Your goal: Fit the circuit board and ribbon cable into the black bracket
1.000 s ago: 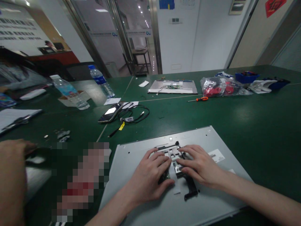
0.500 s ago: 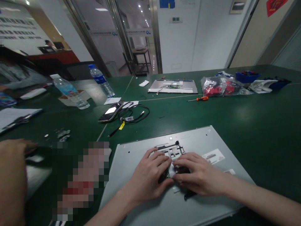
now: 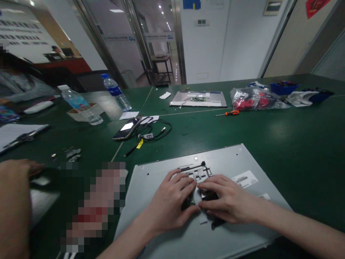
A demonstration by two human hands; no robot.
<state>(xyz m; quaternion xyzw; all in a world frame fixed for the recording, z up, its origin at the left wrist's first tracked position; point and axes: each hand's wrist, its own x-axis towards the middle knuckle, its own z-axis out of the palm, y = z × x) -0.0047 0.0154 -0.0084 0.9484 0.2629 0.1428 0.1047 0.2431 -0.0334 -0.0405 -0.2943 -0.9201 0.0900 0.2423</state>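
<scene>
A large grey metal panel, like the back of a flat screen, lies on the green table. Near its middle, my left hand curls with thumb and fingers about a small green circuit board, mostly covered by the hand. Facing it, my right hand bends its fingers round a dark black part, whose kind I cannot make out. A whitish strip shows between the two hands. Just beyond the fingertips is a cut-out metal bracket area, and a black end piece sticks out below my right hand.
An orange screwdriver, another panel with a board and a plastic bag lie farther back. Left are a phone, a coiled cable and two bottles. Another person's arm reaches in at the left edge.
My right fingers have shifted slightly, and more of the black part shows beneath them. My left hand stays in nearly the same place; the panel has not visibly moved.
</scene>
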